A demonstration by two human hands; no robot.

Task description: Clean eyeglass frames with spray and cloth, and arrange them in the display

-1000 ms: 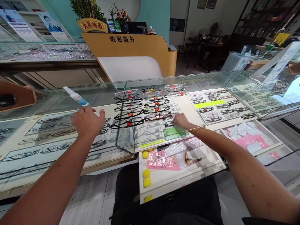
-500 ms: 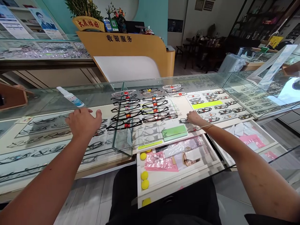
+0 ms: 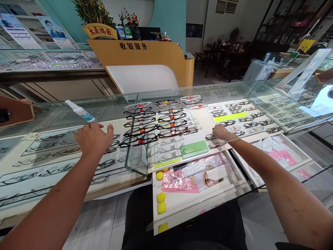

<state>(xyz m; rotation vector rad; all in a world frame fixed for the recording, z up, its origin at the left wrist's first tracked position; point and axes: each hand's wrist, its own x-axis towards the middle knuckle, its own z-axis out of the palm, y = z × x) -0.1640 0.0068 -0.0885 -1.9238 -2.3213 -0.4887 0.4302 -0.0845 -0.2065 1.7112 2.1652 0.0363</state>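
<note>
A long glass display bench (image 3: 197, 89) is stretching across the optician's shop, with a curved wooden cash desk (image 3: 140, 48) standing beyond it. A white drawer (image 3: 156, 218) is sliding out toward the person, and a pale display board (image 3: 44, 163) is lying inside the case on the left, carrying rows of eyeglass frames. Another white board (image 3: 249, 119), marked with a neon yellow strip, is holding more frames on the right.

Between them, two columns of black eyeglass frames (image 3: 140, 130) with orange tags are lying in a clear acrylic tray (image 3: 166, 152), and a glass panel (image 3: 135, 156) is standing just left of that tray's front part. The left hand (image 3: 93, 140) is reaching in beside the left column, its grip wide with the fingers spread, holding nothing. The right hand (image 3: 221, 132) is stretching toward the right side of the case, its grip narrow with the fingers curled downward. A single dark eyeglass frame (image 3: 210, 137) is lying at those fingertips, but I cannot tell whether the hand is holding it.

A green card (image 3: 194, 149) is resting near the tray, a white spray bottle (image 3: 80, 111) is lying on the glass above the left hand, and a pink packet (image 3: 179, 182) and yellow sponge balls (image 3: 161, 198) are sitting in the drawer.
</note>
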